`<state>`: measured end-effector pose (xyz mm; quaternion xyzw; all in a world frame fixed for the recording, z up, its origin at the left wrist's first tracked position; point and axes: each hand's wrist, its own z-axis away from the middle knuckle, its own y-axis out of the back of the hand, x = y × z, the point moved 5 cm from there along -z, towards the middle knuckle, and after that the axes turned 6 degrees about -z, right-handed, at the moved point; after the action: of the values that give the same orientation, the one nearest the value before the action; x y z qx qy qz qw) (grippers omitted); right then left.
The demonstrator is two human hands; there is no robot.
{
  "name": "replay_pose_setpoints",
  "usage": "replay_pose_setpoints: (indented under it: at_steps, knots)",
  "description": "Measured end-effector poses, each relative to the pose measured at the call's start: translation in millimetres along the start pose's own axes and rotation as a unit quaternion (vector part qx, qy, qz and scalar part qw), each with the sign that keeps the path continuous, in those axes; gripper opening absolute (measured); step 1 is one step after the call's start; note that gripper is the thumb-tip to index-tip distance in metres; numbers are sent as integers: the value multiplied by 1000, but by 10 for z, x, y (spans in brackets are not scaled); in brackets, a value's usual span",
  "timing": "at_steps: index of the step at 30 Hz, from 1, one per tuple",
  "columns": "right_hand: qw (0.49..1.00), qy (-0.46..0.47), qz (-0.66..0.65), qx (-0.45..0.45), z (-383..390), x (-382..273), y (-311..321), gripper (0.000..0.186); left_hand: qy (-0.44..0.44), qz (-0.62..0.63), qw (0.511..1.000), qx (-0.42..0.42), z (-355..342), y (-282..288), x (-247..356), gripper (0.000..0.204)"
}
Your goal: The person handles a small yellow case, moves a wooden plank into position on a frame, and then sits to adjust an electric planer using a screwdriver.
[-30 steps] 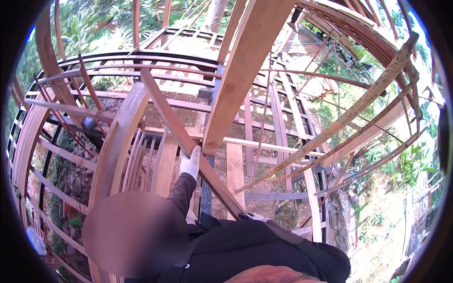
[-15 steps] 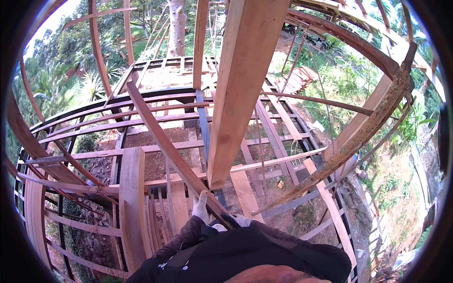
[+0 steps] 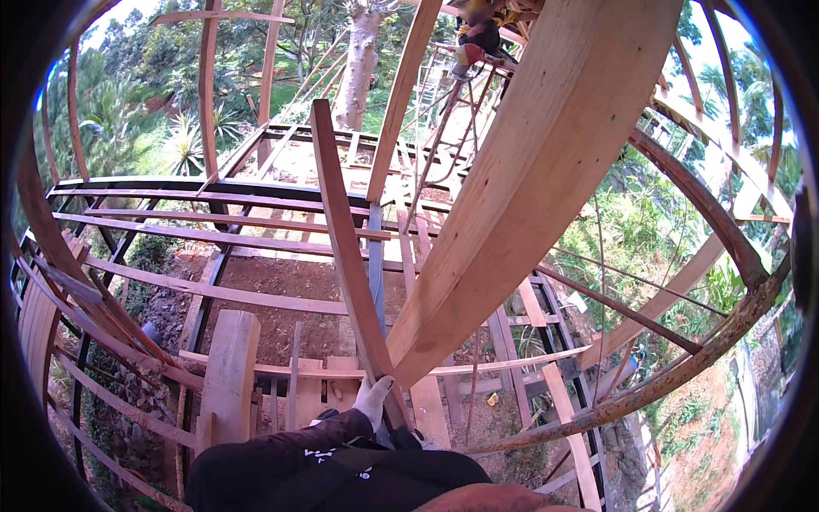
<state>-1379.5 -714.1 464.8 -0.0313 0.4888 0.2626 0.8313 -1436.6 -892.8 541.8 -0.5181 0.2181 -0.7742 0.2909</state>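
My left hand (image 3: 373,399), in a pale glove, is closed round the lower part of a long reddish wooden plank (image 3: 345,247). The plank stands tilted, its top leaning a little left and away from me. Only a pale bit of my right hand (image 3: 431,444) shows beside the plank's lower end, and its fingers are hidden behind my dark clothing. Right beside the plank, a thick timber beam (image 3: 529,179) slants from the upper right down to a corner near my left hand.
Below, an open grid of wooden strips (image 3: 230,294) and dark metal members (image 3: 213,294) spans bare soil. A rusty curved pipe (image 3: 589,420) crosses at right. Upright boards (image 3: 229,367) stand at left. At the top, another person (image 3: 478,38) is up on scaffolding (image 3: 469,102).
The plank has swung more upright, its top moving right and farther up. My left hand stays on it; my right hand has become mostly hidden. My view has shifted, bringing another person into sight.
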Motion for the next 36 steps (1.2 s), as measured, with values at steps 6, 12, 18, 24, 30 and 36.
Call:
replay_pose_setpoints:
  at_steps: [6, 12, 18, 24, 30, 36]
  knots:
    - [995, 18, -85, 38, -365, -921, 148, 74, -3, -11, 999, -52, -430, -232, 470, 36]
    - [984, 38, -155, 77, -802, -1472, 246, 72, 27, -5, 996, -80, -874, -385, 1184, 26]
    - [969, 61, -211, 114, -1087, -1771, 236, 71, 24, -57, 989, -132, -1224, -433, 1577, 22]
    - [954, 78, -249, 147, -1178, -1913, 165, 70, 0, -68, 978, -199, -1546, -613, 2070, 28]
    - [933, 91, -299, 177, -1254, -1890, 105, 69, -63, -82, 944, -312, -1707, -897, 2922, 59]
    - [888, 46, -392, 235, -1131, -1859, 107, 68, -17, -301, 875, -378, -1293, -403, 2059, 113]
